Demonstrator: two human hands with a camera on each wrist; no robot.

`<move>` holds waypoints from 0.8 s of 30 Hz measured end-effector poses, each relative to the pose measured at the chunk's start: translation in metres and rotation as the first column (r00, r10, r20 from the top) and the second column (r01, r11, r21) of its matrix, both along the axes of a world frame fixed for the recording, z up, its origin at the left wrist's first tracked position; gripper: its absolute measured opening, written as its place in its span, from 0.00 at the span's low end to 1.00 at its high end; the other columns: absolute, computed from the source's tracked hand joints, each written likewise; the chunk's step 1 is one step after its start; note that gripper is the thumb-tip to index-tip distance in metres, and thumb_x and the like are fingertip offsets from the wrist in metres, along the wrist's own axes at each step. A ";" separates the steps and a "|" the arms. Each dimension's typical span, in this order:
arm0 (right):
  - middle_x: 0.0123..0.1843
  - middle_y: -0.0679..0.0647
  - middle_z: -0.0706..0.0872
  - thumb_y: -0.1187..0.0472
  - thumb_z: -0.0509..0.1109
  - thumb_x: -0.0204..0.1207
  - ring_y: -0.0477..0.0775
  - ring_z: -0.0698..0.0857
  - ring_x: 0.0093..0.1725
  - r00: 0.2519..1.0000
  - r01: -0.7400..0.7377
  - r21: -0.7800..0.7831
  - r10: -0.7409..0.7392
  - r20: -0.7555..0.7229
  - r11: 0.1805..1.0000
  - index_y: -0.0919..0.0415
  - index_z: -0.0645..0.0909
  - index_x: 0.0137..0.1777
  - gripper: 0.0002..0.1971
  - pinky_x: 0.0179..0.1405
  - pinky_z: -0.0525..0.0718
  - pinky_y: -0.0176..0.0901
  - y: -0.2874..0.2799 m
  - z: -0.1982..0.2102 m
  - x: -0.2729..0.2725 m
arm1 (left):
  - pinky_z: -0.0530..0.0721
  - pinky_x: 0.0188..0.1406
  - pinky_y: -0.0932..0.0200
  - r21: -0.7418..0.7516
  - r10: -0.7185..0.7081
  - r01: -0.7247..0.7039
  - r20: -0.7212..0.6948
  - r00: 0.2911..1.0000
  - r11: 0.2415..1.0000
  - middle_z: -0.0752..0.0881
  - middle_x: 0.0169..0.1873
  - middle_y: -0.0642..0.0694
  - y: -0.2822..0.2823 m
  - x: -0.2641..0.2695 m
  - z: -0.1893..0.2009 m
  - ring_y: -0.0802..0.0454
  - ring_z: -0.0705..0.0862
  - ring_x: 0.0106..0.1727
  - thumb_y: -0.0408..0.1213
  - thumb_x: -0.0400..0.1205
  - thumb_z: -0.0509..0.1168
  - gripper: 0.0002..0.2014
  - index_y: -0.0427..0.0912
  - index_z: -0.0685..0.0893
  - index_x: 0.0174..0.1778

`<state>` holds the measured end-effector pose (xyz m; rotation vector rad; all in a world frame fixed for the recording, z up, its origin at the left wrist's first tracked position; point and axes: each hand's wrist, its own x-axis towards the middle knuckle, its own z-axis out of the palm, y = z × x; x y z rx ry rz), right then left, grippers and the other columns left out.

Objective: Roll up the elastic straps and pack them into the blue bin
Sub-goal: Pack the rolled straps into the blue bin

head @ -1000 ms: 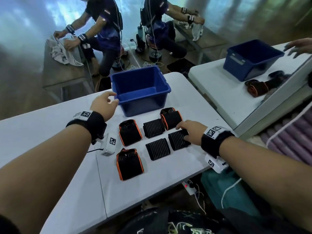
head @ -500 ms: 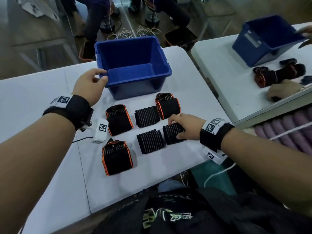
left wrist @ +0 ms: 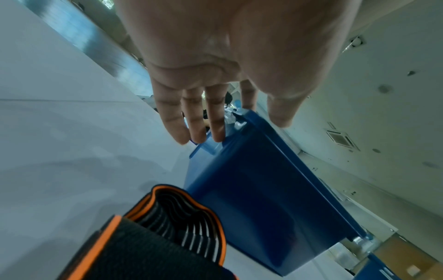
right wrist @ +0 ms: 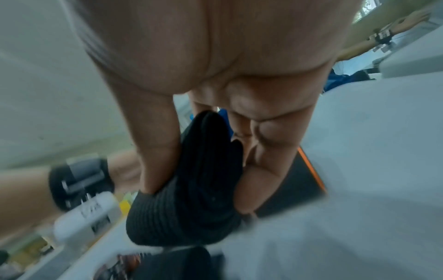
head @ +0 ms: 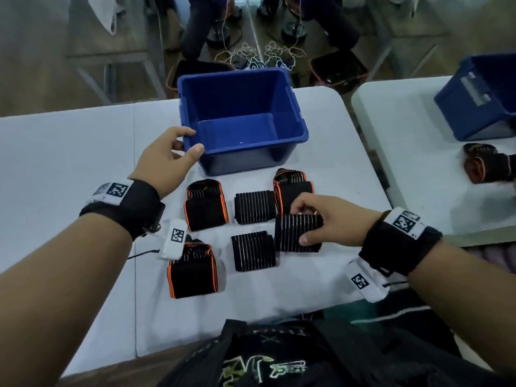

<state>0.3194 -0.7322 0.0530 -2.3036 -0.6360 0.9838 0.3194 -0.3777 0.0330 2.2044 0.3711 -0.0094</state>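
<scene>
An empty blue bin (head: 243,121) stands at the back of the white table (head: 69,163). My left hand (head: 170,155) sits at its front left corner, fingers fairly straight, thumb and fingertips touching the rim (left wrist: 230,132). My right hand (head: 329,222) grips a black ribbed rolled strap (head: 298,233) between thumb and fingers, slightly off the table; the right wrist view shows that strap (right wrist: 191,180) pinched. Two more black ribbed rolls (head: 254,206) (head: 252,251) and three orange-edged rolls (head: 205,205) (head: 293,191) (head: 192,270) lie in front of the bin.
To the right a second table (head: 405,163) carries another blue bin (head: 480,104) and a dark strap (head: 485,166). Beyond the table's far edge, cables (head: 251,55) lie on the floor and other people's legs stand. A black garment (head: 279,358) sits at the near edge.
My right hand has closed round the black ribbed roll and raised it off the table. My left hand stays at the bin's corner. The head view has tilted downward.
</scene>
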 end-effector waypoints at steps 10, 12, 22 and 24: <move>0.48 0.55 0.89 0.62 0.79 0.72 0.51 0.88 0.42 0.989 -0.136 0.129 0.128 0.069 0.982 0.54 0.80 0.58 0.17 0.45 0.89 0.56 0.102 0.109 0.135 | 0.78 0.60 0.56 -0.002 0.077 -0.077 0.024 0.997 0.997 0.78 0.64 0.50 -0.010 -0.008 0.005 0.48 0.81 0.61 0.53 0.81 0.71 0.18 0.62 0.81 0.68; 0.52 0.61 0.89 0.65 0.80 0.73 0.55 0.87 0.44 0.983 -0.182 0.062 0.180 0.046 0.981 0.57 0.80 0.60 0.17 0.49 0.88 0.62 0.135 0.101 0.162 | 0.78 0.62 0.56 -0.033 0.087 -0.086 0.026 0.996 0.996 0.78 0.67 0.52 -0.011 -0.009 0.007 0.49 0.81 0.63 0.51 0.81 0.72 0.19 0.62 0.82 0.68; 0.54 0.62 0.88 0.67 0.81 0.73 0.67 0.90 0.51 0.925 -0.375 -0.453 0.356 -0.131 0.809 0.64 0.83 0.61 0.18 0.53 0.91 0.62 0.244 0.004 0.227 | 0.77 0.63 0.61 -0.154 0.148 -0.135 0.075 0.986 0.979 0.80 0.66 0.66 -0.013 -0.012 0.004 0.63 0.80 0.64 0.48 0.80 0.74 0.19 0.64 0.82 0.68; 0.57 0.67 0.90 0.67 0.80 0.73 0.72 0.89 0.58 0.917 -0.397 -0.483 0.360 -0.172 0.780 0.66 0.85 0.61 0.17 0.55 0.90 0.64 0.254 -0.007 0.227 | 0.77 0.66 0.60 -0.179 0.161 -0.145 0.077 0.984 0.973 0.80 0.65 0.67 -0.013 -0.012 0.005 0.66 0.79 0.64 0.48 0.80 0.74 0.19 0.64 0.82 0.67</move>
